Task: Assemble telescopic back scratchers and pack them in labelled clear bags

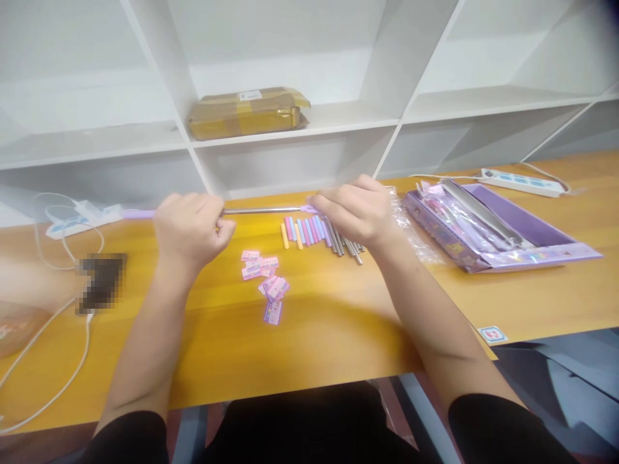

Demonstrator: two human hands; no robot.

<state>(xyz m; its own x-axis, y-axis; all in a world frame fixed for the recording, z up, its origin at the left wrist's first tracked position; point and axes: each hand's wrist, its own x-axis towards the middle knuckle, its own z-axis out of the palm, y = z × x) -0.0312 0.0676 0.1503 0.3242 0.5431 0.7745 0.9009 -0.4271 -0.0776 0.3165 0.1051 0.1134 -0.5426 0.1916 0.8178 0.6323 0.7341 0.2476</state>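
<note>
My left hand [191, 229] is closed in a fist around a thin rod [264, 210]. Its middle is shiny metal, and a purple section sticks out to the left of that fist. My right hand [355, 209] grips the rod's other purple end, with the fingers curled over it. The rod is level, above the table's far side. Below and between the hands, several small pink and purple printed cards [275, 288] lie loosely overlapped. Close to my right hand lie a row of pastel sticks [304, 231] and several metal tubes [355, 248], partly hidden by that hand.
A purple box [527, 254] with plastic-wrapped items stands at right, beside clear plastic packaging [411, 225]. Power strips [522, 183] lie at both ends, with white cables at left near a blurred dark object [104, 280]. A taped parcel [246, 115] sits on the white shelf [348, 116].
</note>
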